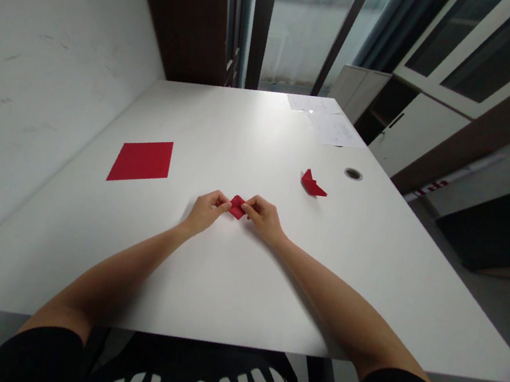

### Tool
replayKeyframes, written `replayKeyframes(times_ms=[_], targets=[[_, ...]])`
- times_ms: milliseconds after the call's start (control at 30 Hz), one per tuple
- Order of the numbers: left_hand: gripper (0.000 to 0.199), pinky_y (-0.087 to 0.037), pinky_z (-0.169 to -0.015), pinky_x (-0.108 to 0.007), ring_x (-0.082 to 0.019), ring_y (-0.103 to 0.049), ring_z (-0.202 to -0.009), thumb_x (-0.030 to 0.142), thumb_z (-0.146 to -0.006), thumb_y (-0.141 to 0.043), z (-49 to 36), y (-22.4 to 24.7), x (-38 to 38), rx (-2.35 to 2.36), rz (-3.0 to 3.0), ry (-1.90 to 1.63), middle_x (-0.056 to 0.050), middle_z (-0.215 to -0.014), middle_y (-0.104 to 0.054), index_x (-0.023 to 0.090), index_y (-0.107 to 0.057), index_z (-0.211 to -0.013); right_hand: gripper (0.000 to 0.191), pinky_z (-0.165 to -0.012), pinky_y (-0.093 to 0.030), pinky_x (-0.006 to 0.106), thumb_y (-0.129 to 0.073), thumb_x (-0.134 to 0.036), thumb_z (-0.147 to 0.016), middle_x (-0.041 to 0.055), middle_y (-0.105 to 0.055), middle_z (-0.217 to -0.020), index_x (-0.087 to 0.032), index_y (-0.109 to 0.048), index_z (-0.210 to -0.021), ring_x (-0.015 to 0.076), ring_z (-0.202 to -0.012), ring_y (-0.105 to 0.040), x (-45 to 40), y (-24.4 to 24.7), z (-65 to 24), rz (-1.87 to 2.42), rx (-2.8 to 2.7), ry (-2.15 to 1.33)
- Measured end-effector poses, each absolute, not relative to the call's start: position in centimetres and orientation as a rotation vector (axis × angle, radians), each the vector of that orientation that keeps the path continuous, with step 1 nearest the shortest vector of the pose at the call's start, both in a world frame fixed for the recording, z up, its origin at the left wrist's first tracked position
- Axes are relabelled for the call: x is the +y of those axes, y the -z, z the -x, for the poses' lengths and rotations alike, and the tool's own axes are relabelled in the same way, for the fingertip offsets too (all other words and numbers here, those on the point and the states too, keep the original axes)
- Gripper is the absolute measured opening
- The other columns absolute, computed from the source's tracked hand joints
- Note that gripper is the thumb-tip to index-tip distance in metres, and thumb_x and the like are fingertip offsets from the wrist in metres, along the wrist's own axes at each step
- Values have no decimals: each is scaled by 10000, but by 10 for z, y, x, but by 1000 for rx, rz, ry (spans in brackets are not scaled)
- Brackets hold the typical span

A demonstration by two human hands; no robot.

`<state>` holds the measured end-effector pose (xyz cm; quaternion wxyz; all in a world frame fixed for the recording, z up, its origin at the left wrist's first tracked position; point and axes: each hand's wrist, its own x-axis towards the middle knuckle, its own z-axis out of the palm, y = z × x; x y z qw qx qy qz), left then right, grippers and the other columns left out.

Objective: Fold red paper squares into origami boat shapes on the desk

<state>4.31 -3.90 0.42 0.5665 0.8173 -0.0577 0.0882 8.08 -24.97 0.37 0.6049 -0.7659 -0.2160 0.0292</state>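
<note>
A small folded piece of red paper is held between my two hands, low over the middle of the white table. My left hand pinches its left side between thumb and fingers. On the opposite side, my right hand grips the paper the same way. The fingertips hide both side edges of the piece. To the right lies a folded red paper figure with pointed ends, apart from my hands. A flat red paper sheet rests on the table to the left.
The white table runs along a wall on the left. White paper sheets lie at its far right corner, with a round cable hole nearer to me. Beyond the right edge stand cabinets.
</note>
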Motion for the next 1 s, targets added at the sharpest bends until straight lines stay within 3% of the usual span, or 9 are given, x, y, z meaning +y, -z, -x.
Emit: replayKeyframes(times_ms=[100, 267, 533, 667, 767, 1000], targets=[[164, -472, -725, -266, -139, -608, -751, 348, -880, -685, -42, -5, -41, -153, -1889, -235, 3, -806, -668, 195, -633, -852, 304, -562, -405, 276, -664, -491, -896, -19, -605, -661, -215, -569, -814, 135, -590, -528, -248, -3, -80, 1735, -481, -63], [191, -504, -807, -285, -148, -652, -826, 312, -873, -698, -41, -5, -44, -184, -1796, -266, -11, -894, -689, 210, -621, -1015, 273, -616, -465, 283, -640, -452, -916, -26, -633, -703, -220, -620, -1058, 141, -616, -567, -246, 0, -80, 1659, -519, -98], [181, -515, -857, -303, -161, -674, -861, 296, -900, -670, -35, -14, -46, -198, -1939, -351, -24, -930, -722, 220, -669, -1064, 330, -589, -411, 270, -601, -498, -927, 5, -668, -680, -188, -695, -864, 143, -619, -567, -246, 1, -82, 1799, -473, -149], [228, -511, -791, -283, -153, -661, -811, 327, -896, -675, -38, -9, -45, -171, -1875, -273, -18, -871, -715, 208, -669, -1090, 317, -593, -396, 265, -610, -489, -930, -8, -637, -675, -187, -665, -851, 134, -621, -537, -246, 2, -82, 1738, -528, -126], [243, -492, -705, -268, -147, -640, -739, 394, -903, -661, -43, -3, -45, -153, -1770, -131, -32, -823, -707, 169, -692, -988, 302, -600, -393, 265, -597, -466, -946, -9, -634, -684, -189, -657, -840, 131, -624, -527, -247, -2, -80, 1759, -571, -102], [265, -484, -699, -266, -142, -618, -723, 424, -912, -653, -43, -5, -46, -209, -1756, -92, -30, -799, -691, 164, -692, -876, 300, -598, -398, 262, -582, -464, -955, -10, -638, -674, -196, -658, -844, 127, -605, -527, -246, -16, -72, 1837, -668, -86]])
